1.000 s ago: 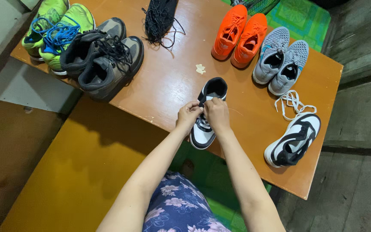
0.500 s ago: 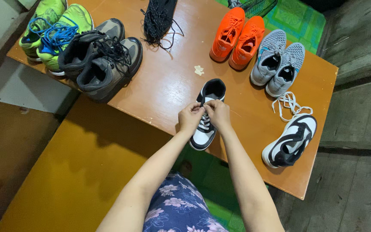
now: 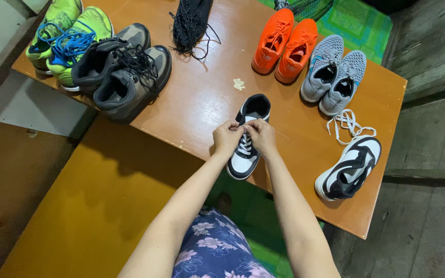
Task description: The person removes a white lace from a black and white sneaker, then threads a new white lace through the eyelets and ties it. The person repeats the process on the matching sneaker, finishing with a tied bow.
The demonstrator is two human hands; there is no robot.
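Head view: looks down on a brown wooden table (image 3: pixel 191 103) running from upper left to lower right of the frame.
Left hand (image 3: pixel 226 138): centre of frame, fingers pinched together on the white lace of the black-and-white sneaker (image 3: pixel 247 135).
Right hand (image 3: pixel 261 137): just beside the left, fingers likewise closed on the lace at the same spot.
Sneaker position: lies on the table near its lower edge, toe toward the person, opening toward the top of the frame.
Matching sneaker (image 3: pixel 349 168): right of centre, near the lower right of the table, a loose white lace (image 3: pixel 347 123) trailing just above it.
Grey pair (image 3: pixel 334 75): upper right, side by side.
Orange pair (image 3: pixel 284 44): top centre, just left of the grey pair.
Black laces bundle (image 3: pixel 190 25): top centre-left.
Dark grey pair (image 3: pixel 122 71): upper left, black laces loose.
Green pair (image 3: pixel 64 36): upper left corner, blue laces heaped on top.
Containers: shoe openings show nothing inside.
Small pale scrap (image 3: pixel 239 84): on the bare table above the hands.
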